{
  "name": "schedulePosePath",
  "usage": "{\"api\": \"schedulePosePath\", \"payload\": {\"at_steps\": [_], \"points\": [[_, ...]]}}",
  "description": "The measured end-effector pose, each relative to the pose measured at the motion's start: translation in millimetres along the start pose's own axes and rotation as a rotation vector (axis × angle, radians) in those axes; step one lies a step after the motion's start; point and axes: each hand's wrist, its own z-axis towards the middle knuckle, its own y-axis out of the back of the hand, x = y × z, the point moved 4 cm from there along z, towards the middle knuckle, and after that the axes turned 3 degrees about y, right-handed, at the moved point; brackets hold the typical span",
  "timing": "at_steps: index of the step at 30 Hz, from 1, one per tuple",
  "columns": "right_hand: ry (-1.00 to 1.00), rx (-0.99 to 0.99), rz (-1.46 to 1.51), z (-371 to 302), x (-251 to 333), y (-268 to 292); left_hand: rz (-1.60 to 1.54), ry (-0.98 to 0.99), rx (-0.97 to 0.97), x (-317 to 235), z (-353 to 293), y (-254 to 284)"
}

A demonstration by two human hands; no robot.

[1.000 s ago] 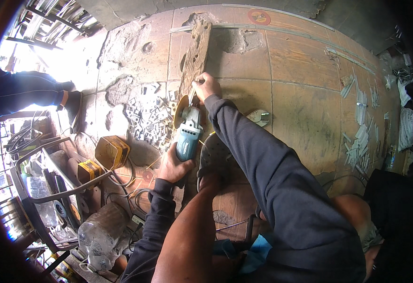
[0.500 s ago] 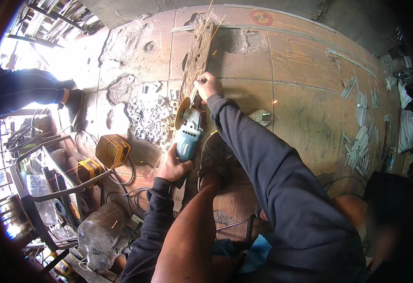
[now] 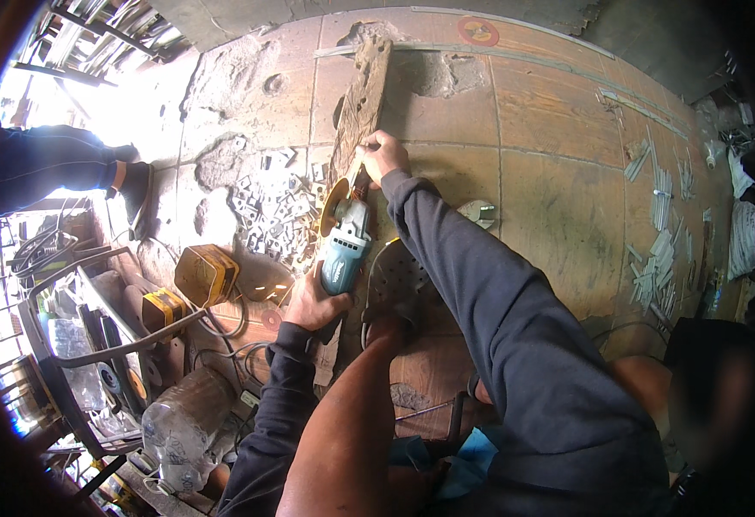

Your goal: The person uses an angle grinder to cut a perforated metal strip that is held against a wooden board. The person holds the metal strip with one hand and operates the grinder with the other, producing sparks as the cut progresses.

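My left hand [image 3: 313, 302] is wrapped round the body of a teal angle grinder [image 3: 343, 258]. Its tan disc [image 3: 333, 205] stands on edge beside a worn wooden plank [image 3: 365, 95] lying on the floor. Just beyond the grinder head, my right hand [image 3: 383, 158] pinches a small metal piece [image 3: 362, 172] against the plank, close to the disc; the fingers partly hide it. My foot in a dark perforated clog [image 3: 399, 280] rests close to the grinder's right side. To the disc's left lies a pile of small cut metal pieces [image 3: 274, 207]. A few sparks show near my left hand.
Yellow-and-black containers [image 3: 207, 276], cables and a metal-framed rack [image 3: 119, 345] crowd the left. A clear plastic jug [image 3: 188, 431] stands at lower left. Another person's shoe [image 3: 138, 198] is at far left. Thin metal strips [image 3: 660, 258] lie right; a red disc [image 3: 478, 32] lies far off.
The sparks streaking past the plank's far end are gone; a few now show by my left hand. Both hands and the grinder have hardly moved.
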Motion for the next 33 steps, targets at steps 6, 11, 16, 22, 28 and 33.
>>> {"api": "schedulePosePath", "payload": {"at_steps": [6,11,16,22,28,33], "points": [[-0.014,0.001,0.011,-2,2,1,0.001,0.035,0.04,4,3,2],[-0.007,-0.001,0.005,1,-2,-1,-0.08,-0.005,0.05,4,7,1],[0.041,-0.012,-0.032,4,-2,-1,-0.043,0.015,0.036,2,5,2],[-0.035,0.04,0.034,0,0,2,-0.011,0.021,0.046,-1,6,3],[-0.059,0.068,0.06,-5,6,5,-0.009,0.019,0.054,-7,7,3],[-0.07,0.066,0.075,-6,4,4,-0.046,0.014,0.064,-13,8,4]]}}
